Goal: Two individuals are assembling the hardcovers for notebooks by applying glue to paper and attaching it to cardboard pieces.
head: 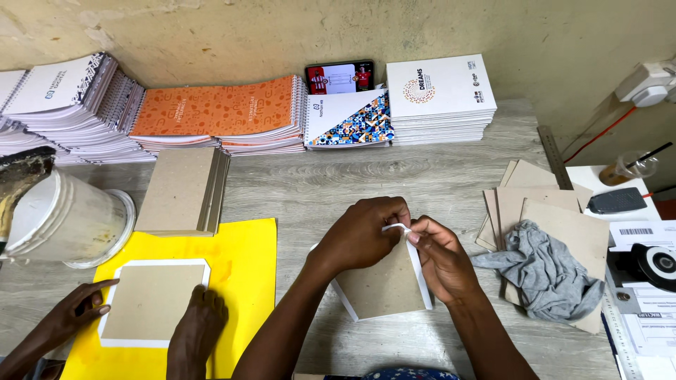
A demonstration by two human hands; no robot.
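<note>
My left hand (366,236) and my right hand (442,259) both hold a grey cardboard board (384,288) backed with white paper, tilted up from the wooden table (338,176). The fingertips of both hands pinch a white paper flap (398,227) at the board's top corner. A white strip runs down the board's right edge, along my right hand. Part of the board's top is hidden behind my fingers.
At the left, another person's two hands (141,317) press a grey board (151,301) with white paper onto a yellow sheet (243,260). Nearby are a white bucket (63,222), a stack of grey boards (182,190), spiral notebooks (282,112) along the wall, a phone (339,76), and a grey cloth (546,264) on loose boards.
</note>
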